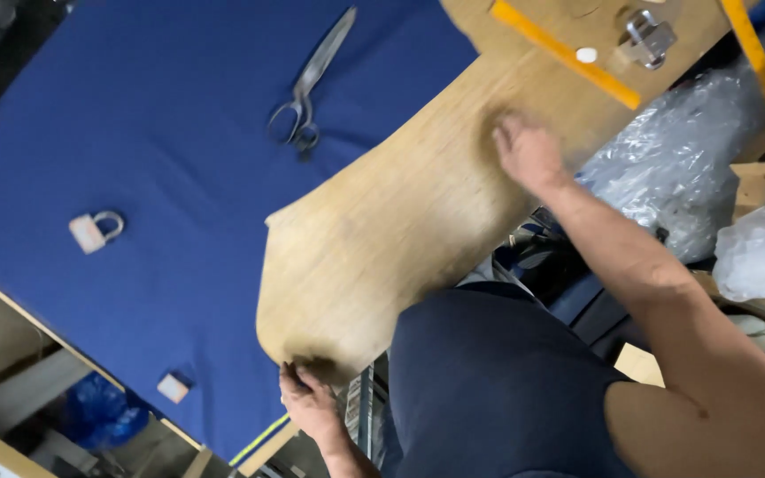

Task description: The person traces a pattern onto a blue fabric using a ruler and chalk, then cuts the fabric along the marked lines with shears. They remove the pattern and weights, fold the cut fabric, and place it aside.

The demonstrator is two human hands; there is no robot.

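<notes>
A view from above shows a person at a work table covered by a large sheet of dark blue fabric (170,177), which fills the left and middle of the scene. Lying over the fabric's right part is one big curved pattern piece of tan, worn cardboard (400,230), running from the far right down to a rounded near corner. The person's left hand (310,398) pinches that near corner at the table's near edge, fingers curled on it. The right hand (529,152) rests palm down on the far part of the pattern, fingers spread and blurred, so how firmly it presses cannot be told. The blue fabric left of the pattern lies mostly open, with wide flat room around the few things on it. There is one pair of long steel tailor's scissors (310,84) on the far fabric, just beyond the pattern's edge. One small metal padlock with a pale body (93,231) sits well to the left, and one small pale block (173,387) rests near the fabric's near edge. Two yellow rulers show at the far right: one (567,55) lying across the pattern, another (750,49) partly cut off by the frame. A small silver metal clip (648,39) and a white round chalk piece (586,55) lie beside the first ruler. Crumpled clear plastic bags (692,159) pile up on the right. The person's dark shirt hides the table's near right edge, and the area under the table is dim and hard to make out.
</notes>
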